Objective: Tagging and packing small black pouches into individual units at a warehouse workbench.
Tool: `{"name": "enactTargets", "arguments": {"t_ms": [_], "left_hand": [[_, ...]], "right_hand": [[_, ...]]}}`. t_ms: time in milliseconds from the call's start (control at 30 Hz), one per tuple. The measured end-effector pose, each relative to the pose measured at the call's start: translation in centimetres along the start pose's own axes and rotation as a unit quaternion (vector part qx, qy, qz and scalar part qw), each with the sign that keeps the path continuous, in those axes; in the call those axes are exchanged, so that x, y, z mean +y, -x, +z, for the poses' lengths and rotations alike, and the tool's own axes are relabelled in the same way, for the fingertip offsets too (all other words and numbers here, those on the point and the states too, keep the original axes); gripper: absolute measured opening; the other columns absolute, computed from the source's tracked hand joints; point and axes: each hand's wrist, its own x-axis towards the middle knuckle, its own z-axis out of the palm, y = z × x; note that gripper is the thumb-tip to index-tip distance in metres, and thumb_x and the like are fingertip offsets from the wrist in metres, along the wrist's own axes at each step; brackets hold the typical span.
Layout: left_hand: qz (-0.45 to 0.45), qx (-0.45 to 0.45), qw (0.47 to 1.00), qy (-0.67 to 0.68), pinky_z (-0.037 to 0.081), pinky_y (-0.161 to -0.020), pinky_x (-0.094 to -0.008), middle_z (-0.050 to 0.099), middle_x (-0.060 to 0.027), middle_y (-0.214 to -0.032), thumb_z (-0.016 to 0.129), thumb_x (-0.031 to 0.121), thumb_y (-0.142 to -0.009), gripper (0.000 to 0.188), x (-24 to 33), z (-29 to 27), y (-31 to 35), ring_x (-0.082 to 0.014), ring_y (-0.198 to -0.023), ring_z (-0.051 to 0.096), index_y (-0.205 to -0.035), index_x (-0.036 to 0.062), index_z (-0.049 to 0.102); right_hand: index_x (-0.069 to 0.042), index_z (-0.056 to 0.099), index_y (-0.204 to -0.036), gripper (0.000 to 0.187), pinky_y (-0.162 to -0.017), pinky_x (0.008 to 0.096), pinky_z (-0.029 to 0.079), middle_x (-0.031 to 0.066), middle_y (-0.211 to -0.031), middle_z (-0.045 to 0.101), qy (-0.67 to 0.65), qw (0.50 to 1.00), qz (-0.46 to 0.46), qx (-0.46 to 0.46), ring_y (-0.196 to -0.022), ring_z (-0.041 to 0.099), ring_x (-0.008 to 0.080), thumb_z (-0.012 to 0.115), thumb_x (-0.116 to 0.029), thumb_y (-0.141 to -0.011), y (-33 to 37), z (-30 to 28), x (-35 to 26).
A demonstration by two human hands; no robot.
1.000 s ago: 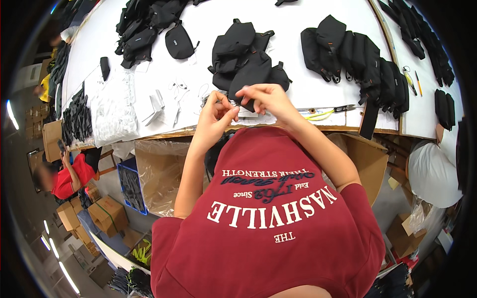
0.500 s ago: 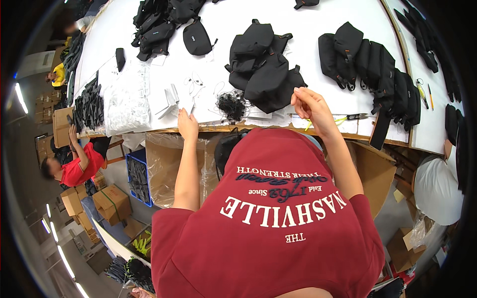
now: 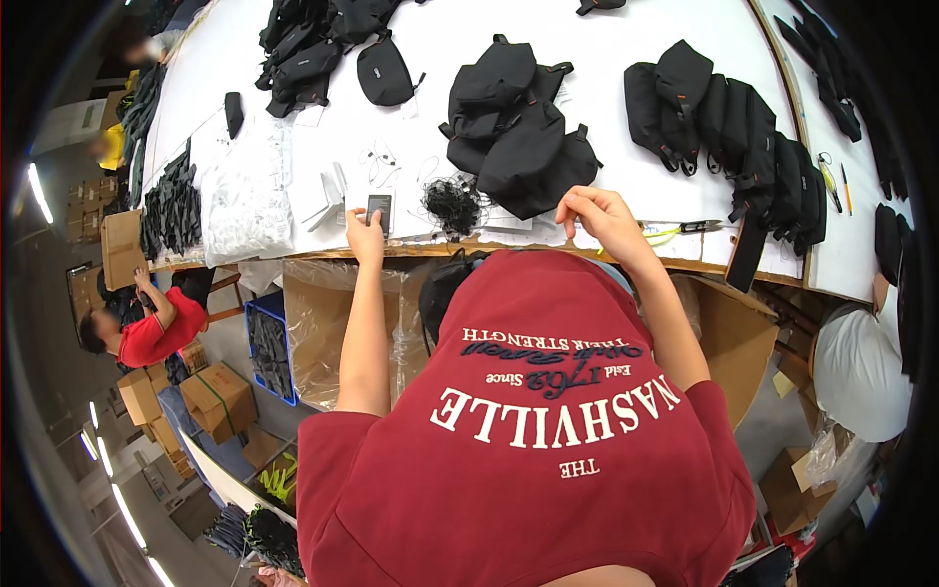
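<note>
My left hand [image 3: 365, 238] is closed on a small dark grey card tag [image 3: 380, 211] with pale print, its thumb lying on the card, at the table's near edge. To its left stand several white folded cards [image 3: 331, 196]. Between my hands lies a tangle of thin black cords [image 3: 453, 206]. My right hand [image 3: 597, 215] hovers by the near side of a heap of black pouches [image 3: 523, 161]. Its fingers are bent in and pinched; whatever they hold, if anything, is too small to make out.
More black pouches lie in a row [image 3: 729, 117] at right and a pile [image 3: 303, 64] at far left. A clear plastic bag [image 3: 249, 191] sits on the left. Snips [image 3: 699, 227] lie near the right edge. A person in red [image 3: 161, 323] handles a carton [image 3: 124, 249].
My left hand has turned and drawn slightly left, and a dark card now shows in its fingers. My right hand has lowered a little and moved left, its fingers curling downward.
</note>
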Motion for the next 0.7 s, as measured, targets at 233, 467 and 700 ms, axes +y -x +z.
{"name": "enactTargets", "arguments": {"t_ms": [233, 467, 700], "left_hand": [[0.202, -0.017, 0.962, -0.185, 0.045, -0.082, -0.0396, 0.059, -0.0137, -0.1, 0.067, 0.021, -0.082, 0.03, 2.8, 0.4, 0.6, -0.0335, -0.094, 0.055, -0.105, 0.0029, 0.06], [0.249, -0.052, 0.939, -0.23, 0.047, -0.079, -0.0377, 0.061, -0.0158, -0.102, 0.066, 0.024, -0.082, 0.035, 3.6, -0.4, 0.7, -0.0319, -0.092, 0.06, -0.109, 0.0017, 0.064], [0.19, 0.01, 0.97, -0.15, 0.048, -0.076, -0.0391, 0.065, -0.0176, -0.09, 0.059, 0.017, -0.086, 0.027, 4.0, -0.9, 0.4, -0.0328, -0.084, 0.063, -0.103, -0.0024, 0.065]], "right_hand": [[-0.001, 0.061, -0.07, 0.029, -0.052, 0.0225, 0.032, -0.0022, -0.054, 0.047, 0.063, 0.998, -0.012, 0.002, -0.053, 0.04, 0.004, 0.05, -0.018, -0.09, 0.0, -0.3, 0.9], [-0.002, 0.06, -0.069, 0.029, -0.052, 0.0218, 0.033, -0.0026, -0.054, 0.047, 0.066, 0.997, -0.039, 0.0, -0.053, 0.041, 0.0037, 0.049, -0.017, -0.091, 0.0, 0.3, 0.6], [-0.001, 0.061, -0.069, 0.029, -0.05, 0.0227, 0.033, -0.0029, -0.055, 0.048, 0.094, 0.995, -0.036, -0.005, -0.053, 0.041, 0.0035, 0.05, -0.016, -0.091, 0.6, 0.6, -0.5]]}}
